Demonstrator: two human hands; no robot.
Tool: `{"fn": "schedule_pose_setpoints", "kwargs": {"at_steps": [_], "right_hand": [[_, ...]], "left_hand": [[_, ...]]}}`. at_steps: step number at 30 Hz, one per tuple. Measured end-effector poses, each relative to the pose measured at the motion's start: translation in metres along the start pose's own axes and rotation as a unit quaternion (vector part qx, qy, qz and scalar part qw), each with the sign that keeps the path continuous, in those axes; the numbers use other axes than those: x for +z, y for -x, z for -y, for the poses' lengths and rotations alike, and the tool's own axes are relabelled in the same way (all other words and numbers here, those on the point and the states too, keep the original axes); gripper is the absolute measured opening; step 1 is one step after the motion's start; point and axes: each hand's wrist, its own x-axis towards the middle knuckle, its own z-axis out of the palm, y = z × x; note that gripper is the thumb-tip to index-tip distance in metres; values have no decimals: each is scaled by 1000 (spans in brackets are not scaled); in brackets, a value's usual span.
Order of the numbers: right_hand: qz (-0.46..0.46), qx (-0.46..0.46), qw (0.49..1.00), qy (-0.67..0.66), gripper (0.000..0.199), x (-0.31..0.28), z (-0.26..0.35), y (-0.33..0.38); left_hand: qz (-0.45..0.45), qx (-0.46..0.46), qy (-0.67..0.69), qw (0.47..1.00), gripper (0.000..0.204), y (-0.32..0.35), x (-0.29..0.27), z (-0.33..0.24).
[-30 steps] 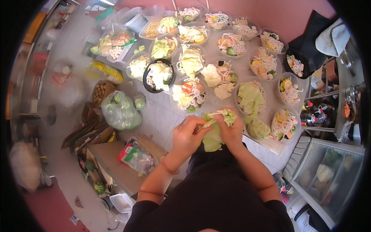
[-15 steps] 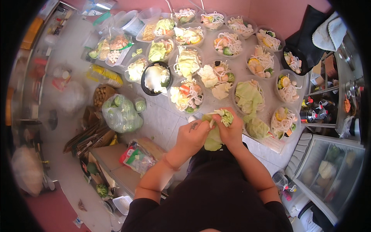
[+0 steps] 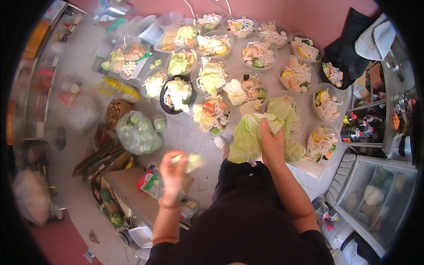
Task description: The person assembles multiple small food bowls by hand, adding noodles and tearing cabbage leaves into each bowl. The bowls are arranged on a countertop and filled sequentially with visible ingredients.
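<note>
My right hand [image 3: 273, 145] is closed on a large pale green cabbage leaf [image 3: 245, 138], thumb on top, at the near edge of the table. Away to the left, over the floor and a cardboard box, my left hand [image 3: 171, 176] pinches a small torn cabbage piece [image 3: 193, 162], blurred by motion. Just beyond my right hand, cabbage leaves [image 3: 285, 111] lie over a clear bowl and partly hide it. Clear bowls of white noodles, mushrooms and vegetables cover the table, among them one with corn and noodles [image 3: 321, 140] to the right.
A black bowl [image 3: 163, 100] stands at the table's left edge, another [image 3: 349, 75] at the right. On the floor at left are a bag of cabbages [image 3: 139, 137] and a cardboard box [image 3: 119, 179]. A glass-topped freezer [image 3: 375, 194] stands at right.
My hands were together on the cabbage; now they are apart. My left hand has moved left and nearer with a small piece, while the large leaf spreads out in my right.
</note>
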Motion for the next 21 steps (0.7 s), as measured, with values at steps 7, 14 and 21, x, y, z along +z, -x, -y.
{"fn": "schedule_pose_setpoints", "kwargs": {"at_steps": [7, 14, 21], "right_hand": [[-24, 49, 999, -4, 40, -47, 18, 22], [-6, 50, 998, -49, 37, -55, 21, 42], [2, 92, 984, -153, 35, -54, 26, 66]], "left_hand": [[-84, -59, -604, 791, 40, 143, -255, 150], [116, -111, 48, 986, 80, 52, 29, -6], [317, -120, 61, 939, 27, 7, 151, -50]]}}
